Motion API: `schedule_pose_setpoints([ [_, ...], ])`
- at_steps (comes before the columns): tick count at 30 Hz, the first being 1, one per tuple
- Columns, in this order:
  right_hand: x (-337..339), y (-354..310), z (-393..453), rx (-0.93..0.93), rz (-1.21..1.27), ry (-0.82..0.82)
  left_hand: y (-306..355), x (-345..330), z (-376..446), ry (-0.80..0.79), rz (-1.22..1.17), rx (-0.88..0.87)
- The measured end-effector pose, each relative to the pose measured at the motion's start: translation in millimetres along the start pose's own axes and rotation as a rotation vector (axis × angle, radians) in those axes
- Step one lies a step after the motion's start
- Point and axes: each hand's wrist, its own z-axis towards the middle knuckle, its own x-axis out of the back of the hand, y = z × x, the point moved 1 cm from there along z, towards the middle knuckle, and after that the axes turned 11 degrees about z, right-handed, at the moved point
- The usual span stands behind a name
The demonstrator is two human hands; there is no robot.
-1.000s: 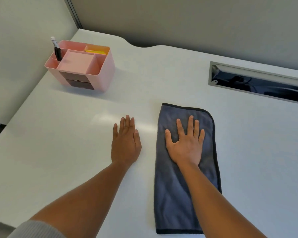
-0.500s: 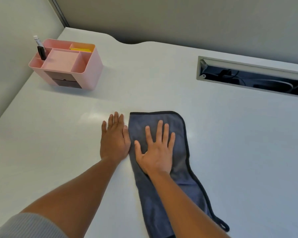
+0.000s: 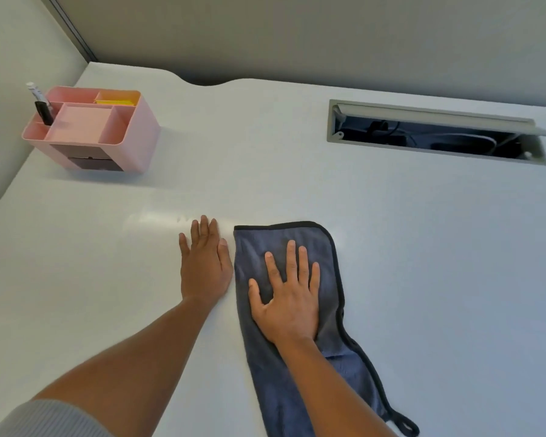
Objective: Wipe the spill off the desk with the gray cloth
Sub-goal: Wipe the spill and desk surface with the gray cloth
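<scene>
- Gray microfibre cloth [image 3: 284, 244] lies flat near desk centre, right hand [image 3: 289, 298] pressing it, fingers spread.
- Left hand [image 3: 204, 263] flat beside it, fingers together.
- Risk: trailing near end bunches, leaving the wet streak [image 3: 158, 217] at far left unwiped.

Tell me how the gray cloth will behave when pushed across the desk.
The gray cloth looks soft and floppy: its near end already curves and wrinkles. It probably slides easily on the smooth desk, but only under the right hand lying flat on it; the tail will likely trail.
</scene>
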Motion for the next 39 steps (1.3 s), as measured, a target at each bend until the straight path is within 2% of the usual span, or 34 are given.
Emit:
schedule_pose_setpoints([
  [8, 36.5, 66.6, 13.6, -0.198, -0.022, 0.064, 64.5, -2.0, 8.2, 0.006, -0.034, -0.151],
  [14, 48.6, 86.5, 34.3, -0.279, -0.02, 0.087, 94.2, -10.3, 17.2, 0.0, -0.041, -0.22],
  [27, 66.2, 103.0, 114.8, -0.328, -0.033, 0.119, 108.2, -18.4, 29.5, -0.011, -0.025, -0.187],
  [39, 72.8, 97.3, 188.8, -0.296, -0.035, 0.116, 110.3, -20.1, 29.1, -0.009, 0.031, -0.182],
])
